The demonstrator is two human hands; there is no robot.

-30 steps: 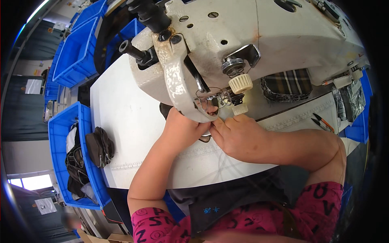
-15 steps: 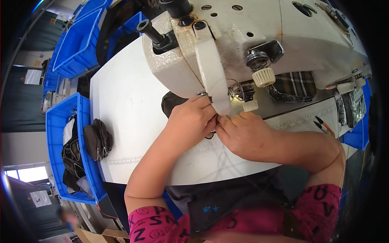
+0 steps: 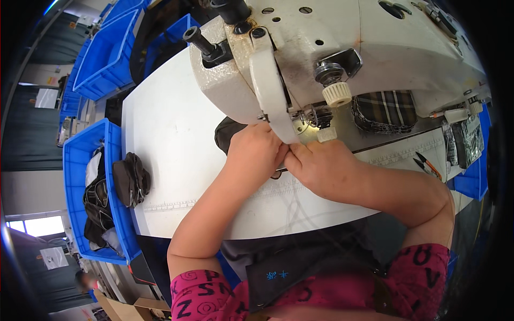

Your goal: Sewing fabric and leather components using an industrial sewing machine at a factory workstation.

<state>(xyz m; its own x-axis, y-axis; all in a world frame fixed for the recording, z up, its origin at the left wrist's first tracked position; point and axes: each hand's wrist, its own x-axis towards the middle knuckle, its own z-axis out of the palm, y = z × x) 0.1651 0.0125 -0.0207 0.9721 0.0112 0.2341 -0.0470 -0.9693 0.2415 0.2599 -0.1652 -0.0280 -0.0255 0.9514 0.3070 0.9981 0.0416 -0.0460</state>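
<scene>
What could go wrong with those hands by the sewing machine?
The left hand and right hand are right by the sewing machine, so fingers might get hurt. The left hand partly hides the dark piece, so slipping could go unnoticed. The dark pouch at the table's left edge might fall.

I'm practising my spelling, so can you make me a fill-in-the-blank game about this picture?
1. The left hand and right hand are close together at the pale ____ machine.
2. The dark cloth sticks out beside the ____ hand.
3. The bin at the left edge of the white table is coloured ____.
4. The pink sleeves are covered in dark printed ____.

Missing words: sewing; left; blue; letters.
</scene>
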